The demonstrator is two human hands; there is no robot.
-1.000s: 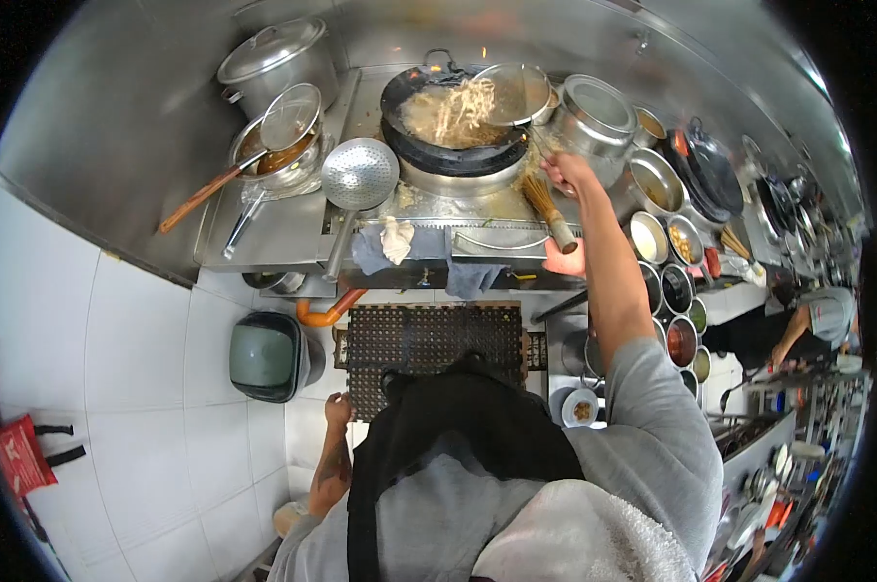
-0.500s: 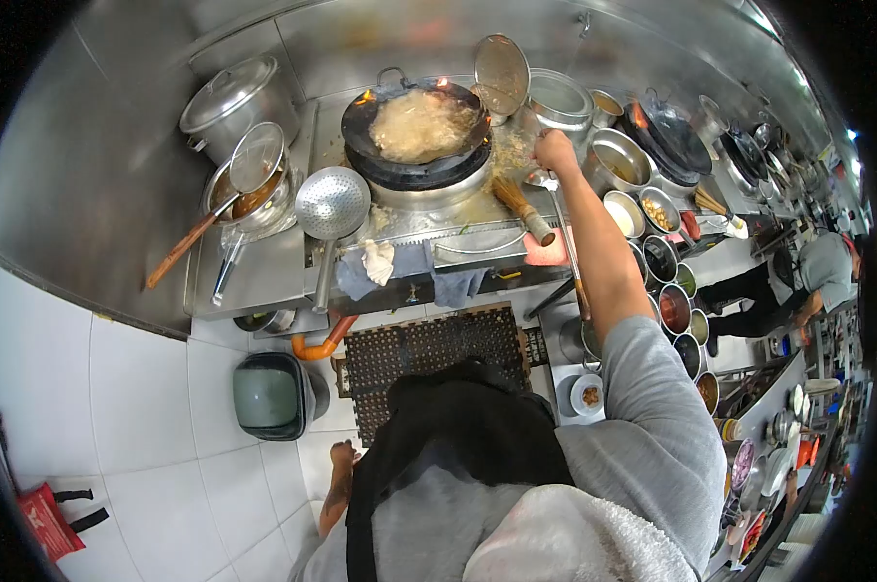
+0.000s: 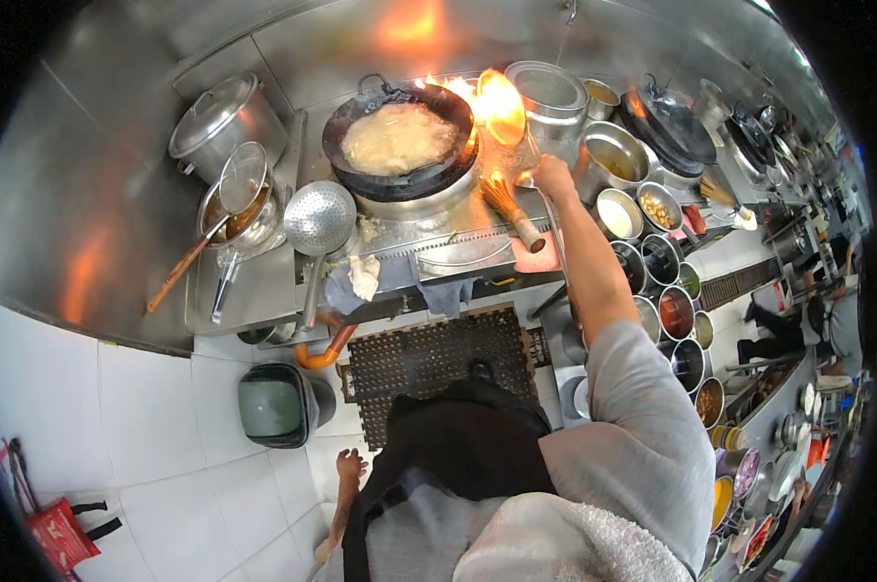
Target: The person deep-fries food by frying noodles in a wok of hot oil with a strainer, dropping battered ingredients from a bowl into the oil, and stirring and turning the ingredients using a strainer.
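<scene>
Right hand (image 3: pixel 555 179): clenched around the thin handle of a round strainer (image 3: pixel 503 110), above the right half of the steel surface (image 3: pixel 261 281).
Left hand (image 3: pixel 351 464): released, fingers loosely bent, hung low beside the body, well apart from the surface's front edge.
Strainer: tilted up just beside the wok's right rim, toward the back edge, bright with flames (image 3: pixel 461 89).
Wok (image 3: pixel 411 180): sat on the burner near the middle of the back edge, full of pale, frothy liquid (image 3: pixel 397 139).
Brush (image 3: pixel 512 213): lay between the wok and the front edge, below the right hand.
Perforated ladle (image 3: pixel 320 218): rested left of the wok, its handle across the front edge.
Sieve (image 3: pixel 243 177): lay over a bowl near the left edge.
Lidded pot (image 3: pixel 211 121): stood at the back left corner.
</scene>
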